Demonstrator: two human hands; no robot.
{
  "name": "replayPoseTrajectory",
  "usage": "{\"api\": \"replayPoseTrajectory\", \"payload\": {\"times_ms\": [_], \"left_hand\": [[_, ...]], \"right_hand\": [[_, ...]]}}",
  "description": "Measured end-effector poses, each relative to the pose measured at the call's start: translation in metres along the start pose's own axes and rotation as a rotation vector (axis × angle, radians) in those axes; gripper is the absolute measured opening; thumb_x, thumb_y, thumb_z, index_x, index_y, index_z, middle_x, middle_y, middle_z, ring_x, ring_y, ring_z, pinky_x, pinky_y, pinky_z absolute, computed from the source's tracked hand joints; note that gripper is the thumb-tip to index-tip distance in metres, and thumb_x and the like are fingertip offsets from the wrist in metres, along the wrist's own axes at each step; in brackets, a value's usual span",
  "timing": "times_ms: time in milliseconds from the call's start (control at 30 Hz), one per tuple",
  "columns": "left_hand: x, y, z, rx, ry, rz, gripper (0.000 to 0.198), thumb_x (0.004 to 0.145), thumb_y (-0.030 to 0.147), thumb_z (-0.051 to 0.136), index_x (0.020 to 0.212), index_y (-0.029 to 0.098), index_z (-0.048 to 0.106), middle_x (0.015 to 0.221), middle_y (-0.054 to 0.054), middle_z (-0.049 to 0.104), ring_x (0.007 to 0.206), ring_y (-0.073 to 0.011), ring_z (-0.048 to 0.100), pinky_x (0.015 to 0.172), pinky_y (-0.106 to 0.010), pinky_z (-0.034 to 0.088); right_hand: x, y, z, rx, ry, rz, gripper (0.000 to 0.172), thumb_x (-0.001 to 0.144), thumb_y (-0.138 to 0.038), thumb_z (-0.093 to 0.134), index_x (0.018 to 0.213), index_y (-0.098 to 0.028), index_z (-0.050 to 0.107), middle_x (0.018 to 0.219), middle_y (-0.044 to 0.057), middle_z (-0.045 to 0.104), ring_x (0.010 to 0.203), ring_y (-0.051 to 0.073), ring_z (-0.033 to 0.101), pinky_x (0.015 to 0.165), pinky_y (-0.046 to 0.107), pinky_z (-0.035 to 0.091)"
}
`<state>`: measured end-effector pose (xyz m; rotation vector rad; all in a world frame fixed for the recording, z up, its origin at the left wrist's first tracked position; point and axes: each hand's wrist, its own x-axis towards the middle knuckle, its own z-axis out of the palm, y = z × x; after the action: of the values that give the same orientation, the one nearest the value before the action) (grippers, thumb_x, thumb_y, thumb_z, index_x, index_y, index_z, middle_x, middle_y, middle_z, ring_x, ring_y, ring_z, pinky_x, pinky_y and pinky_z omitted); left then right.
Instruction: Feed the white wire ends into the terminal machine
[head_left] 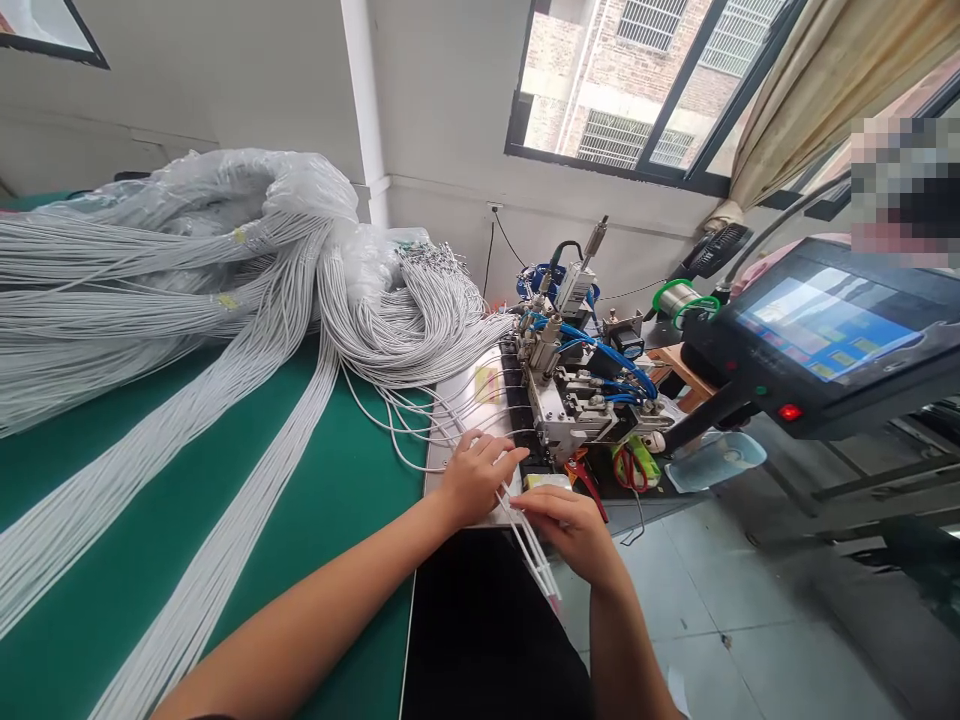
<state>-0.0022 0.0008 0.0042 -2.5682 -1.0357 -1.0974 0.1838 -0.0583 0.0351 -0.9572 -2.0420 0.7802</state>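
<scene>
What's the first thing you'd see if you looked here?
The huge heap of white cables spilling across the green table on the left. Then the small machine with blue tubes in the middle, with the left hand and right hand on a few cables just before it.

This was a small cable-assembly workshop. Great bundles of white cables (150, 290) sprawled over a green bench mat (322, 500) from nine to eleven o'clock. At one o'clock stood a benchtop machine (577, 400) fed by blue air hoses (611, 355), with a solder spool (675, 298) just beside it. At three o'clock was a touchscreen control panel (825, 330). The floor (750, 620) at five o'clock was bare tile.
</scene>
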Motion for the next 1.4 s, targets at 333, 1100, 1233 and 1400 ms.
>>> {"api": "replayPoseTrajectory", "payload": {"times_ms": [333, 1100, 1233, 1400], "left_hand": [[-0.001, -0.002, 0.0, -0.044, -0.008, 0.159, 0.031, 0.097, 0.025, 0.04, 0.12, 0.019, 0.059, 0.096, -0.007, 0.066, 0.085, -0.016, 0.062, 0.077, -0.031, 0.045], [0.001, 0.001, -0.005, -0.084, 0.015, 0.206, 0.028, 0.098, 0.022, 0.041, 0.12, 0.019, 0.058, 0.093, -0.004, 0.068, 0.083, -0.0127, 0.064, 0.073, -0.026, 0.052], [0.003, 0.003, -0.009, -0.092, 0.02, 0.216, 0.027, 0.098, 0.024, 0.04, 0.119, 0.018, 0.057, 0.089, -0.004, 0.069, 0.078, -0.0111, 0.065, 0.067, -0.023, 0.052], [0.003, 0.003, -0.009, -0.069, 0.037, 0.243, 0.023, 0.097, 0.026, 0.043, 0.108, 0.018, 0.062, 0.078, -0.001, 0.067, 0.065, -0.0095, 0.063, 0.056, -0.02, 0.048]], "right_hand": [[-0.005, -0.001, -0.012, -0.075, 0.081, 0.041, 0.018, 0.09, -0.022, 0.059, 0.104, -0.025, 0.069, 0.098, 0.006, 0.069, 0.077, 0.017, 0.062, 0.063, 0.026, 0.049], [-0.012, 0.006, -0.011, -0.061, 0.291, -0.017, 0.02, 0.089, -0.018, 0.059, 0.103, -0.024, 0.072, 0.096, 0.006, 0.071, 0.086, 0.02, 0.066, 0.079, 0.031, 0.052], [-0.019, 0.02, -0.018, 0.045, 0.632, 0.175, 0.011, 0.083, -0.028, 0.067, 0.088, -0.021, 0.074, 0.09, 0.006, 0.072, 0.083, 0.021, 0.066, 0.073, 0.031, 0.053], [-0.024, 0.037, -0.013, 0.232, 0.839, 0.344, 0.018, 0.076, -0.033, 0.073, 0.086, -0.018, 0.074, 0.087, 0.006, 0.072, 0.081, 0.021, 0.065, 0.073, 0.031, 0.053]]}}
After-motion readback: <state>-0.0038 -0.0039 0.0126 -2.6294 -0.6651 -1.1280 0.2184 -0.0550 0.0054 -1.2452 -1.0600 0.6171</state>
